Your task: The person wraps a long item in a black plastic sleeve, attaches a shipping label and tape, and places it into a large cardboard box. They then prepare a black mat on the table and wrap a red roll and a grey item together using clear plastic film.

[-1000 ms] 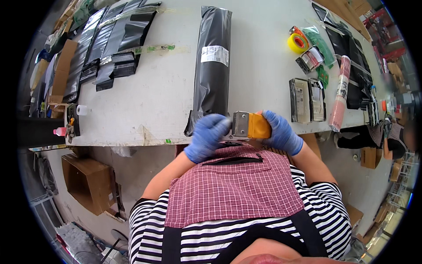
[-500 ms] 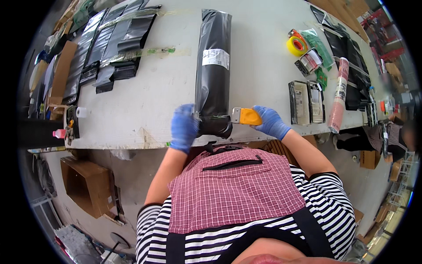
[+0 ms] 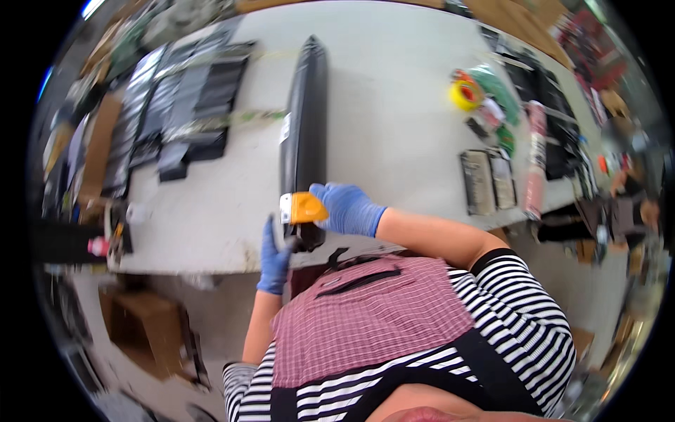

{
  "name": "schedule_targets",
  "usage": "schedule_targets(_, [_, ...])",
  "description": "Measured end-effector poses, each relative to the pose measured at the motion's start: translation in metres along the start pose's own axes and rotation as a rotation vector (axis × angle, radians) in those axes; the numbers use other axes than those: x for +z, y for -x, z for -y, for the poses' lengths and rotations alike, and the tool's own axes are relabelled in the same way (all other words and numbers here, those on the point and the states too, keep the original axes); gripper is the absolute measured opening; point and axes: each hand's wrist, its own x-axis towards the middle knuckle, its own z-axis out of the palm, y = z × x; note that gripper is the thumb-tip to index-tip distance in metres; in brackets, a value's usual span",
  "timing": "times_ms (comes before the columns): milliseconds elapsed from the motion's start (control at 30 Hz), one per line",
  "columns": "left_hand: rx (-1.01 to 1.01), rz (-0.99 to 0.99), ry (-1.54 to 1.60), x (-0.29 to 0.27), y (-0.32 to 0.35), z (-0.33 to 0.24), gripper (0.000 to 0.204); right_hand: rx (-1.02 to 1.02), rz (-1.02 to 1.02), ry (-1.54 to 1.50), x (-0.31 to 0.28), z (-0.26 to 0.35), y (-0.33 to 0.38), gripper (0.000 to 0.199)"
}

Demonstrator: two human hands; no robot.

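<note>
A long package in black plastic (image 3: 309, 133) lies lengthwise in front of me, its narrow side turned up and a white label (image 3: 285, 129) on its left face. My right hand (image 3: 349, 209), in a blue glove, grips a yellow hand tool with a flat silver head (image 3: 306, 208). The tool lies across the package close to its near end. At the left of that end is my left hand (image 3: 274, 257), also gloved in blue, open with thumb and fingers apart. Whether it touches the plastic I cannot tell.
Flat black packages (image 3: 214, 95) cover the table's left side. On the right are a yellow tape roll (image 3: 465, 95), small boxes (image 3: 478, 181), a pink patterned roll (image 3: 536, 162) and more black plastic (image 3: 555, 112). A cardboard box (image 3: 144, 323) stands below the table's left front.
The package has turned onto its narrow side. My right hand has brought the yellow tool leftward over its near end. My left hand has moved down and slightly left and now shows spread fingers.
</note>
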Motion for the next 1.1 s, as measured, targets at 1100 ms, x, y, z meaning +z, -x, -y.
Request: schedule_targets(1100, [-0.082,-0.059,-1.336,-0.114,-0.07,-0.085,0.112,-0.086,0.017,0.042,0.02,0.043,-0.068,0.074])
